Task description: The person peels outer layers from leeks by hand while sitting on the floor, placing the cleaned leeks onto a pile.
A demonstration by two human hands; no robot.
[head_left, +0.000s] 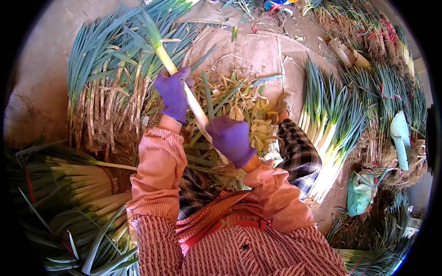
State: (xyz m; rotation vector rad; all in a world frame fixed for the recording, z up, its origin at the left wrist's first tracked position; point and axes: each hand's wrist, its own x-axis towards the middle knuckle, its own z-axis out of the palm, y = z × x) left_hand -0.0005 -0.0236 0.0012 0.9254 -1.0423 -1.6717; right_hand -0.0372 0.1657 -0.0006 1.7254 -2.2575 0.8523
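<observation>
My left hand (pixel 174 94), in a purple knit glove, is closed round the white stalk of a long green onion (pixel 197 110). The stalk slants from the upper left, where its green leaves fan out, down toward my lap. Lower down, my right hand (pixel 230 140), gloved the same way, is closed at the stalk's lower part, and its fingertips are turned from view. The root end shows only in part below that hand. Beneath the stalk lies a heap of peeled, yellowish onion leaves (pixel 241 103) between my legs.
Unpeeled green onions with dirty roots (pixel 108 99) lie at the upper left. Tied bundles of clean onions (pixel 85 184) sit at the lower left. Right of my leg is a row of peeled onions (pixel 324 133). A green plastic bag (pixel 360 193) and more bundles (pixel 386 92) are farther right.
</observation>
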